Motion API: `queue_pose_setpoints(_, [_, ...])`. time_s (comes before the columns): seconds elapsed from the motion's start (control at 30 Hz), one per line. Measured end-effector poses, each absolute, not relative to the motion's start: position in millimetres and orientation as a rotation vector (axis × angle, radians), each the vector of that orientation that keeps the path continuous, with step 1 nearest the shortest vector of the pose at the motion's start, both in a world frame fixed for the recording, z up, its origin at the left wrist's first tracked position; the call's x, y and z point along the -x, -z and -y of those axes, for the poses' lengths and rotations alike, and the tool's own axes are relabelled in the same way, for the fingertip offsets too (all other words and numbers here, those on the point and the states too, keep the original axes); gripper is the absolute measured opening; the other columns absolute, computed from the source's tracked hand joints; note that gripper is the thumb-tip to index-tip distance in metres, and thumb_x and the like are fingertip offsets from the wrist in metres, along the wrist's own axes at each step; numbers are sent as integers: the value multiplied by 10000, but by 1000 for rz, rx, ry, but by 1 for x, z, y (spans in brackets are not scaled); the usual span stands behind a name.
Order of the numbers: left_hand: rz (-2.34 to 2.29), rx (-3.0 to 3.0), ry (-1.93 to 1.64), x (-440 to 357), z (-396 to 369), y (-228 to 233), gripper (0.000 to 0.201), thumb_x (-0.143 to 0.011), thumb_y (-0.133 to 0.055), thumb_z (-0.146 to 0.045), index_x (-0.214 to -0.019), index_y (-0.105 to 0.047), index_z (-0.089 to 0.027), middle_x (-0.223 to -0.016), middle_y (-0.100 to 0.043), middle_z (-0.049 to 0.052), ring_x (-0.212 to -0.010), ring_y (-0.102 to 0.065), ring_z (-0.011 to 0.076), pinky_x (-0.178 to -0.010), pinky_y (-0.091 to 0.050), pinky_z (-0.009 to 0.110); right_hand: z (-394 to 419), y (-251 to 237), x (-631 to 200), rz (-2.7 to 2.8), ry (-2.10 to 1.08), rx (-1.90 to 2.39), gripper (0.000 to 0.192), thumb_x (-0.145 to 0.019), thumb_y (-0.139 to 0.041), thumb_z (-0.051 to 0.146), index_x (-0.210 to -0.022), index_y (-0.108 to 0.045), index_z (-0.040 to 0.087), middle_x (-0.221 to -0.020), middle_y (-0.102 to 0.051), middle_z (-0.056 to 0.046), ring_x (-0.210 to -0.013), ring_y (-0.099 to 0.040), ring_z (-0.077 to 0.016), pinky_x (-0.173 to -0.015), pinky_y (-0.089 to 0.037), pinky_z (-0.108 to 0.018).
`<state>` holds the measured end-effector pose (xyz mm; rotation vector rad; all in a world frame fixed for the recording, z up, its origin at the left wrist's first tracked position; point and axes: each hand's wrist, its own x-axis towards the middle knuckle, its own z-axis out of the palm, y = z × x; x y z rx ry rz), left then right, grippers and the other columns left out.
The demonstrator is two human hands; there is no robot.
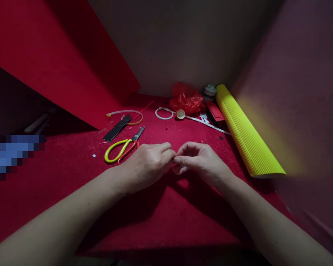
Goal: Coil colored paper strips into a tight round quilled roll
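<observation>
Over the middle of the red cloth, my left hand is closed, knuckles up, its fingertips meeting those of my right hand. The thumb and fingers of my right hand are pinched together at that spot. Whatever lies between the fingertips is too small or hidden to make out. Just left of my left hand are scissors with one yellow and one red handle, their blades pointing away from me; the hand partly covers the red handle. Behind them lies a flat black strip with a jagged end.
A curved strip, a white ring, a small round cup-like piece and a white strip lie behind my hands. Further back is a crumpled red plastic bag. Yellow corrugated sheet stands right; a large red board leans left.
</observation>
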<state>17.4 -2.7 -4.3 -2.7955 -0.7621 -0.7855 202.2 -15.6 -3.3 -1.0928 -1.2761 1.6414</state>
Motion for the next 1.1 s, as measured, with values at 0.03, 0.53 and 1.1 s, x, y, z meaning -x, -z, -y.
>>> queue_pose_setpoints(0.03, [755, 2783, 776, -18, 3, 4, 220, -896, -453, -181, -746, -605, -126, -673, -571, 31, -547, -509, 114, -470, -349, 236, 16, 3, -201, 1278, -1626, 1090, 239, -618, -792, 271, -714, -607, 155, -587, -659, 3, -546, -654, -136, -546, -526, -249])
queue_pose_setpoints(0.53, [775, 2894, 1127, -14, -2, -1, 144, -890, -515, -223, -893, -633, -140, -797, -658, 42, -698, -620, 110, -630, -471, 195, 13, 4, -205, 1129, -1688, 894, 212, -631, -788, 214, -718, -608, 143, -626, -692, -30, -561, -680, -172, -591, -567, -322])
queue_pose_setpoints(1.1, [719, 2887, 1336, -19, 2, -8, 137, -844, -582, -154, -953, -655, -116, -805, -673, 50, -721, -625, 92, -662, -482, 158, 10, 5, -208, 959, -1912, 662, 201, -656, -761, 182, -740, -585, 137, -638, -688, -7, -610, -707, -196, -595, -585, -318])
